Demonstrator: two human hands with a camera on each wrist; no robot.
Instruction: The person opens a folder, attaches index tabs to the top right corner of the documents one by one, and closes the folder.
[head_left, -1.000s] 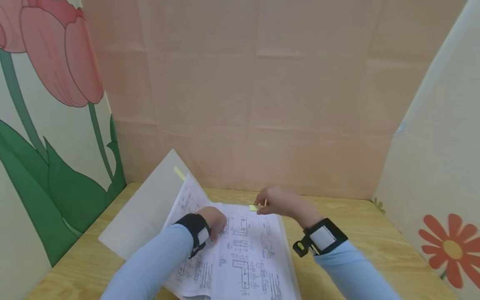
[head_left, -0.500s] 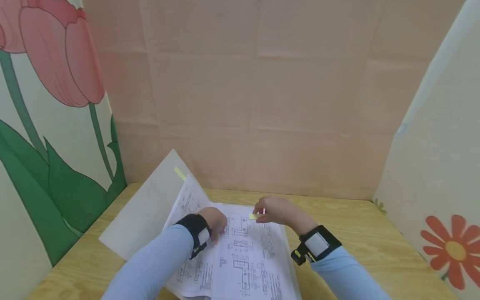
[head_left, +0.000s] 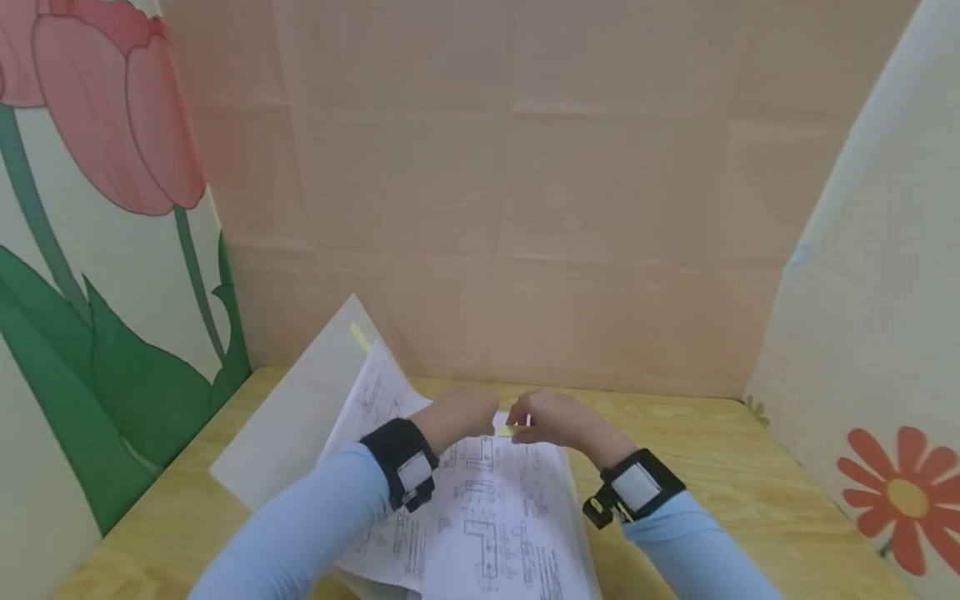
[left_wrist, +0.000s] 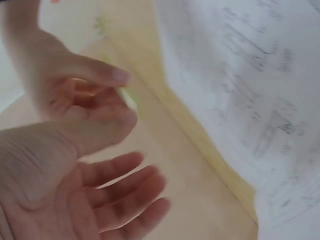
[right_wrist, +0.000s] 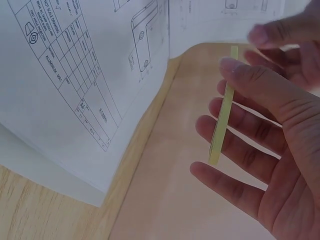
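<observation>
Pad of sticky notes (right_wrist: 221,117) — thin, pale yellow, narrow strip seen edge-on in the right wrist view, standing roughly upright with a slight tilt. Held off the surface above the far edge of the drawing sheets (head_left: 487,508). In the head view the pad shows as a small yellow sliver — its printed face cannot be made out.

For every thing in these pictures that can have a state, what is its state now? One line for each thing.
Left hand: raised off the drawings, fingers relaxed, reaching to the sticky notes.
Right hand: pinches the sticky notes.
Sticky notes: thin yellow pad, held on edge above the table.
Drawing sheets: stack lying open, left page lifted and curved.
Translucent cover: folded open to the left, a yellow tab at its top edge.
</observation>
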